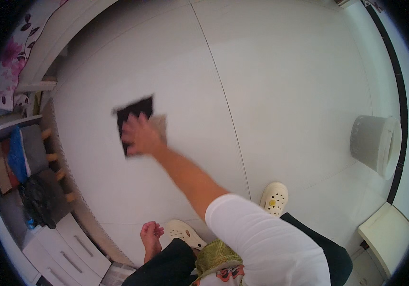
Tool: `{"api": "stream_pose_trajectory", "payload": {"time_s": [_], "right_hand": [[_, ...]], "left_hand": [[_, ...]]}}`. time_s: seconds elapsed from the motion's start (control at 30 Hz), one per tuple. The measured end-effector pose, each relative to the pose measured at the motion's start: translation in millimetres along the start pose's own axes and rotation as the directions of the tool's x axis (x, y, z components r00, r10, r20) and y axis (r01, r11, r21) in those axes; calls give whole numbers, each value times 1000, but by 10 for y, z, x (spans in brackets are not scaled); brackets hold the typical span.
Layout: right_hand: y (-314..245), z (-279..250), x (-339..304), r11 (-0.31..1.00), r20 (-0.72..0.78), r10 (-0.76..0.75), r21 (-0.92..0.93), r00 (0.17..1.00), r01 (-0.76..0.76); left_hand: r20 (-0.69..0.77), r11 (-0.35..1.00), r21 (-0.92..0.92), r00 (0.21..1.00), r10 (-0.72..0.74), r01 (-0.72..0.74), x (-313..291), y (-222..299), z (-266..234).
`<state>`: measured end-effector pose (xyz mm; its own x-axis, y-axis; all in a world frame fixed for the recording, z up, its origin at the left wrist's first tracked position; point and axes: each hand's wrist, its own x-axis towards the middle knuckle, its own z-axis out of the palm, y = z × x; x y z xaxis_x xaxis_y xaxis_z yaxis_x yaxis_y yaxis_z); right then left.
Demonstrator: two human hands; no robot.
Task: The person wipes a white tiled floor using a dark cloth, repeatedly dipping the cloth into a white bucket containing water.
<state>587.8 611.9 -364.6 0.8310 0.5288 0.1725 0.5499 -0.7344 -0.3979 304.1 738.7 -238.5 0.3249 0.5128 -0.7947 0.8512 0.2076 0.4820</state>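
Observation:
My right hand (140, 136) lies with its fingers spread on a black cloth (141, 106) on the pale tiled floor. A beige piece (159, 125) shows beside the black part, next to my wrist; whether it belongs to the same cloth I cannot tell. Hand and cloth are slightly blurred. Near my left knee, my left hand (151, 234) is held with curled fingers, and nothing shows in it.
Dark seams cross the pale floor (285, 95). A whitish bucket (369, 140) stands by the right wall, above a cream stool (388, 233). Along the left are a drawer cabinet (66, 250), a shelf with a black bag (37, 198), and a flowered cover (11, 62). I wear cream clogs (275, 198).

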Motion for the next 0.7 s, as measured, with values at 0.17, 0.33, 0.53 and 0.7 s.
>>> {"api": "stream_pose_trajectory", "payload": {"time_s": [0.17,0.33,0.53,0.7], "right_hand": [[1887,-938,-170,852,-295,435,-170,851,-495],[2701,-1665,-1805,527,-434,694,-239,575,-816],[2560,-1761,-3966,26,-520,843,-223,141,-974],[2245,-2072,-5136,-261,-516,853,-282,-84,-923]], "left_hand": [[5,1000,14,1000,14,-14,103,12,69],[95,998,29,994,56,-59,171,-6,209],[86,993,96,994,63,-71,82,38,177],[130,989,71,984,118,-128,25,79,194]]}}
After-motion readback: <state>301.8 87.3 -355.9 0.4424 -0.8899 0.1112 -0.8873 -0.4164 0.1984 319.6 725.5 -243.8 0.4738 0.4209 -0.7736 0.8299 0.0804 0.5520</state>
